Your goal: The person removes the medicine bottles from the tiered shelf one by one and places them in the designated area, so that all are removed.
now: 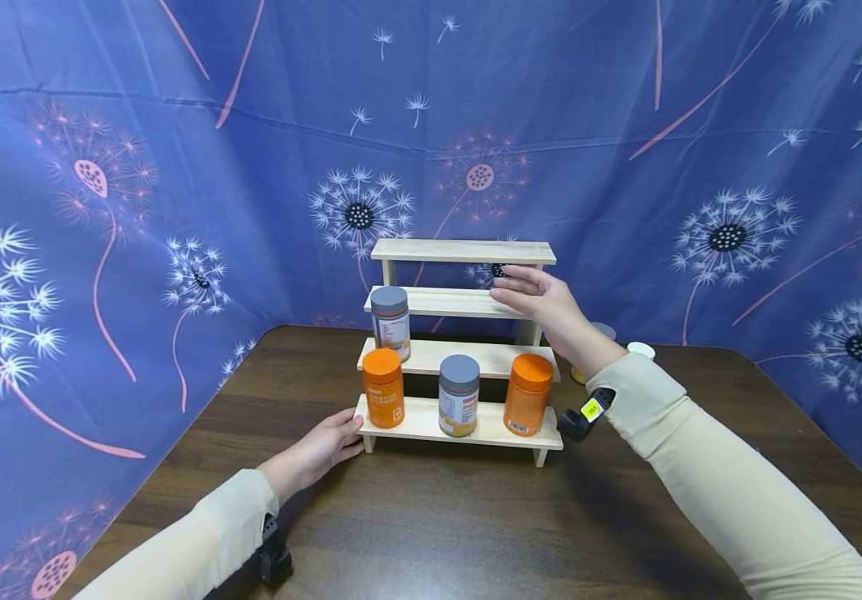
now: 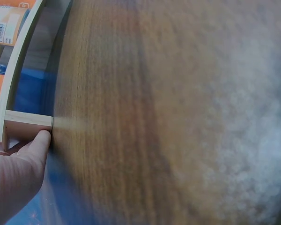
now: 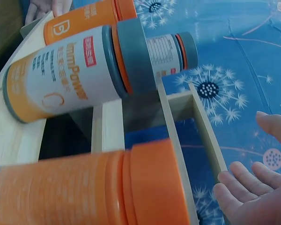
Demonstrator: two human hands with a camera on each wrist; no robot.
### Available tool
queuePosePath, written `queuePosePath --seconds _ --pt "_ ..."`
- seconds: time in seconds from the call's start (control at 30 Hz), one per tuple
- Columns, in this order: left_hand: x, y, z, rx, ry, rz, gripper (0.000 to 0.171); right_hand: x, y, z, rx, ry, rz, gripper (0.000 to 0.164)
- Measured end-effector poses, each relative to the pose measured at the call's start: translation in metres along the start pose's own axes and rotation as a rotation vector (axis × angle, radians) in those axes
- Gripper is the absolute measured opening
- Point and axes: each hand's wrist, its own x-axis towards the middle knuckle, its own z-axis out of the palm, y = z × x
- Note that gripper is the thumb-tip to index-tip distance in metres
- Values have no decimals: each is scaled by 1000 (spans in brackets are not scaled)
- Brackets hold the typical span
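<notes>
The left hand pinches the lower left end of a pale wooden 4-tier stepped rack, which stands on a dark brown wooden table. At the rack's left are an orange cylindrical jar on the lowest tier and, 1 tier up, a grey-lidded labelled jar. Rightward on the lowest tier come a white-and-orange grey-lidded jar and a translucent orange jar. The right hand, fingers extended and slightly spread, is by the 3rd tier; I cannot tell whether it touches.

The left grip holds a tiered wooden rack (bearing four capped jars).
</notes>
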Motion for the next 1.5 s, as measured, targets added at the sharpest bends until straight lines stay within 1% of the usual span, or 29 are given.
queuePosePath --seconds 0.13,0.3,0.4,0.53,0.8,1.0,1.17,1.4,1.5 --pt "1 0 0 -7 2 5 51 3 -4 9 16 -15 2 64" --pt "2 0 1 -14 -1 7 53 7 -5 19 -15 -16 9 61" --pt "1 0 1 -18 9 -3 53 8 -4 24 -21 -29 7 60" --pt "0 0 1 -13 17 -6 52 9 -2 31 4 -47 -4 58" --pt "-1 1 0 -4 6 7 52 11 -7 50 35 -42 -15 57" --pt "0 -1 0 8 0 13 53 13 -9 64 54 -45 25 57" --pt "0 -1 -1 2 4 7 53 17 -11 76 42 -72 40 59" --pt "0 -2 0 12 -22 22 55 23 -12 92 38 -107 72 61" --pt "0 -2 0 4 -16 19 54 25 -11 97 32 -124 86 62"
